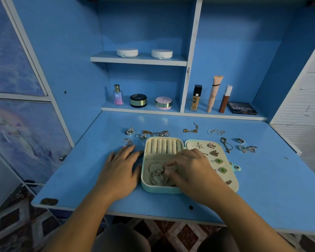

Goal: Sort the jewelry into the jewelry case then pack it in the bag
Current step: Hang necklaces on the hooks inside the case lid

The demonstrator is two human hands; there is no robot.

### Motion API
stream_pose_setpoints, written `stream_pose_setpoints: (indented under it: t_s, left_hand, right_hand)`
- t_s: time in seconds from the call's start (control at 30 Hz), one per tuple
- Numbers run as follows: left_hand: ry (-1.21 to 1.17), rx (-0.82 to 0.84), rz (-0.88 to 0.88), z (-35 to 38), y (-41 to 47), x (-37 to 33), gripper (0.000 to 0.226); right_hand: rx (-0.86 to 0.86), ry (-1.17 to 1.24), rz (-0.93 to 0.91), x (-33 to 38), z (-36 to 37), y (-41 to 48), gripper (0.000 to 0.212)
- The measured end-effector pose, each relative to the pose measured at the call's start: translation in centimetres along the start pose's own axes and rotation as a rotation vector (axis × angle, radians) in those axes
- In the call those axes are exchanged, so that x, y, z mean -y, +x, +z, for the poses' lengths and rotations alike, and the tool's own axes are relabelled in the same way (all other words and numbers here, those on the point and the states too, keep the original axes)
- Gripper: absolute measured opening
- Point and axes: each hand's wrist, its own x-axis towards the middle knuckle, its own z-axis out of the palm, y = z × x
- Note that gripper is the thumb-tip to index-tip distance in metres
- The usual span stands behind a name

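Note:
A mint jewelry case (159,189) lies open on the blue desk (262,179), its cream ring rolls (163,146) at the back. Silver bangles (155,174) lie in its front compartment. My right hand (187,168) reaches into that compartment, fingertips pinched on the bangles. The lid panel (224,176) on the right holds butterfly, starfish and green stone earrings (219,161). My left hand (121,167) rests flat on the desk against the case's left side, fingers spread. Loose rings (129,131), chains (155,133) and a bracelet (225,144) lie behind and beside the case.
Cosmetics stand on the low shelf behind: a perfume bottle (118,94), round compacts (138,100), foundation tubes (214,93) and a palette (242,108). Two white jars (127,52) sit on the upper shelf. The desk's front edge is near my body.

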Motion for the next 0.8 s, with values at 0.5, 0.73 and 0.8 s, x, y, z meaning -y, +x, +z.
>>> stream_pose_setpoints:
  t_s: [0.5, 0.73, 0.8]
  left_hand:
    - [-0.195, -0.201, 0.246, -0.5, 1.4, -0.1, 0.047]
    - [-0.307, -0.164, 0.280, -1.2, 0.5, 0.6, 0.044]
    - [-0.375, -0.140, 0.273, -1.4, -0.2, 0.2, 0.039]
  right_hand:
    - [-0.091, -0.024, 0.773, -3.1, -3.1, -6.2, 0.065]
    - [-0.051, 0.054, 0.785, -3.6, -3.1, -4.8, 0.071]
    - [-0.057, 0.081, 0.762, -4.2, -3.1, -3.9, 0.069]
